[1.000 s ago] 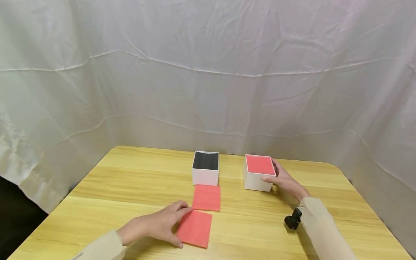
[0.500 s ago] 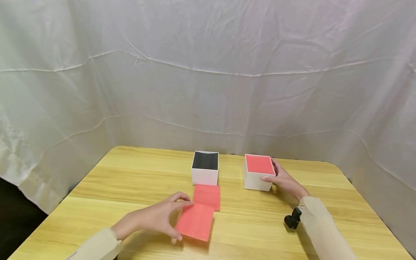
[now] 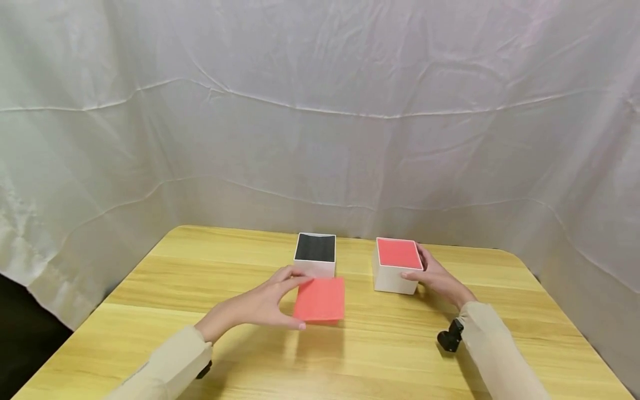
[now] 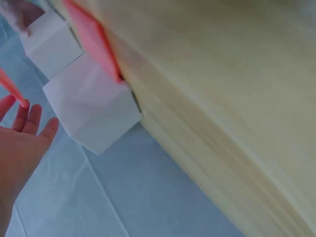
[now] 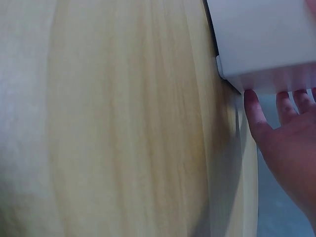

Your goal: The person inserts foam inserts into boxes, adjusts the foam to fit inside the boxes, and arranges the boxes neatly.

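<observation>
On the wooden table (image 3: 200, 261), left fingers (image 3: 290, 276) pinch a red sheet (image 3: 320, 300).

Between the black-lined box (image 3: 315, 261) and the red-topped box (image 3: 397, 271) there's a bare gap of table (image 3: 200, 266), wide enough for a hand to pass; the left hand (image 3: 270, 303) w/ the red sheet (image 3: 320, 299) held above the table blocks the approach to the black-lined box from the front, and the right hand (image 3: 436, 278) covers the red-topped box's right side. Left half and near edge of the table are open. A 2nd sheet prob. lies under the lifted one, hidden in the head view.
</observation>
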